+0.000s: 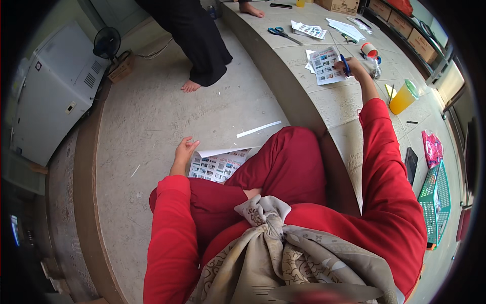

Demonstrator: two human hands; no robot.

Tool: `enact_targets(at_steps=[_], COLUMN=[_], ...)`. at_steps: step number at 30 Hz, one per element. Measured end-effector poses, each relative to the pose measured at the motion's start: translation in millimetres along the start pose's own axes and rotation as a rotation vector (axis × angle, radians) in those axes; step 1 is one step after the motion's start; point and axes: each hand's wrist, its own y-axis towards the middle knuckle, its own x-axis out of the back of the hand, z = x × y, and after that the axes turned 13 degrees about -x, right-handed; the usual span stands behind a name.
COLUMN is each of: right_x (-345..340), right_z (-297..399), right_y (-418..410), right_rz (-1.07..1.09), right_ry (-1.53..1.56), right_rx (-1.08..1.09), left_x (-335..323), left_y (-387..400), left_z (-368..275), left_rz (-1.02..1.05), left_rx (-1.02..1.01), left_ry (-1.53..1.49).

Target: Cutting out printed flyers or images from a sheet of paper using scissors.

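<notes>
My right hand (354, 68) is stretched out over the raised tiled ledge, gripping the blue handle of a pair of scissors (344, 65). Its fingertips lie over the edge of a small printed sheet (324, 70); whether they pinch it I cannot tell. Other white paper (309, 64) shows under that sheet. Down by my crossed legs, my left hand (185, 151) has its fingers apart and holds nothing. Just beside it, a larger printed sheet (216, 167) lies at my shins with its far edge curled up, partly hidden by my red trousers.
On the ledge (303, 97) are long scissors (280, 33), printed sheets (309, 30), a tape roll (369, 50), a cup of orange drink (404, 98), a phone (411, 165) and a green basket (434, 205). A paper strip (259, 129) lies on the floor. Another person's leg (201, 41) stands ahead.
</notes>
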Motion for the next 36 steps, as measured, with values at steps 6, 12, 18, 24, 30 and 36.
enact_targets(at_steps=[6, 12, 18, 24, 30, 36], right_x=[9, -134, -265, -285, -262, -224], right_z=[10, 67, 89, 39, 29, 57], right_y=[5, -92, -179, -220, -240, -216], right_rz=[-0.573, -0.105, 0.111, 0.190, 0.681, 0.666], right_ry=[0.316, 1.125, 0.662, 0.415, 0.001, -0.266], right_rx=[0.117, 0.342, 0.230, 0.213, 0.151, 0.230], left_x=[7, -7, -6, 69, 109, 115], left_y=[-15, -14, 0, -2, -13, -10], left_z=[-29, -54, -69, -84, -101, -107], left_rz=[0.272, 0.396, 0.158, -0.406, -0.544, -0.412], left_rx=[0.188, -0.383, -0.137, -0.140, -0.173, -0.238], left_ry=[-0.442, 0.120, -0.042, -0.732, -0.853, -0.903])
